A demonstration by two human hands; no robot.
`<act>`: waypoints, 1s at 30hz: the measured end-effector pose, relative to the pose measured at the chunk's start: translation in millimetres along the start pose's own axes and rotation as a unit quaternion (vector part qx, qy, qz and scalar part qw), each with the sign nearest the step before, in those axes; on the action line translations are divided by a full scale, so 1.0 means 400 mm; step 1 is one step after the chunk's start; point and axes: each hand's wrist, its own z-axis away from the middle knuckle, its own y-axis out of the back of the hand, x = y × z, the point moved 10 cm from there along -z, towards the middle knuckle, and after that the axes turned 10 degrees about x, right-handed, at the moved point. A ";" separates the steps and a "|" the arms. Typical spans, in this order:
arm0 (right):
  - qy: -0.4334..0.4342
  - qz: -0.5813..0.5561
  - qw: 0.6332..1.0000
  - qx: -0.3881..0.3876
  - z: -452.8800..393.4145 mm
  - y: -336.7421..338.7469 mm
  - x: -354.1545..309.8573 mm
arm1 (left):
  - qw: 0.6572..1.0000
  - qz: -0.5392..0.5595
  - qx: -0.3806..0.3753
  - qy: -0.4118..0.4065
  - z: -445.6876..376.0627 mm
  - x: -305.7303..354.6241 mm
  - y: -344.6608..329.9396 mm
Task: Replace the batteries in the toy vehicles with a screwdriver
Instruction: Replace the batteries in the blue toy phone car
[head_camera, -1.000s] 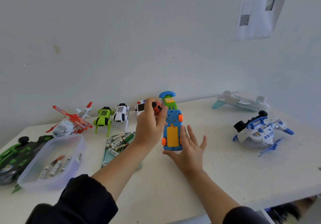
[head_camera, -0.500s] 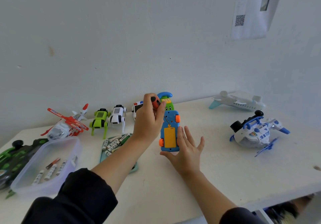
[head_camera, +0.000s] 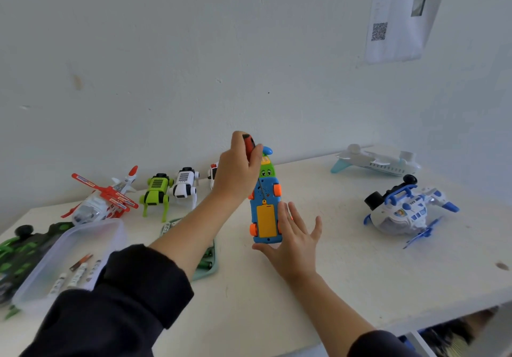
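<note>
The left hand [head_camera: 235,173] grips a screwdriver [head_camera: 249,146] above the toy car [head_camera: 265,207]; the right hand [head_camera: 295,241], fingers spread, steadies the car.

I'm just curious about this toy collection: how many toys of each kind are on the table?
Aircraft: 3, the red-and-white helicopter, white airliner, blue-and-white plane
Robot dogs: 2, green, white
Wheeled vehicles: 3, blue upturned car, black-green, white, half hidden
Total: 8
</note>
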 end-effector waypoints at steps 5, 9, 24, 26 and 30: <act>0.027 -0.002 1.000 0.004 0.003 0.012 -0.017 | 0.972 -0.065 -0.137 0.178 -0.016 -0.138 -0.084; 0.025 0.007 1.000 0.003 -0.004 0.010 -0.013 | 0.971 -0.052 -0.130 0.195 0.039 -0.167 -0.102; -0.004 0.010 1.000 -0.018 0.004 -0.013 0.010 | 0.955 -0.171 -0.229 -0.076 0.077 -0.046 -0.057; 0.000 0.005 1.000 -0.016 0.004 -0.010 0.004 | 0.926 -0.196 -0.317 -0.053 0.143 -0.092 -0.095; 0.003 -0.025 1.000 0.002 -0.004 0.001 -0.001 | 0.947 -0.084 -0.310 0.023 0.158 -0.110 -0.086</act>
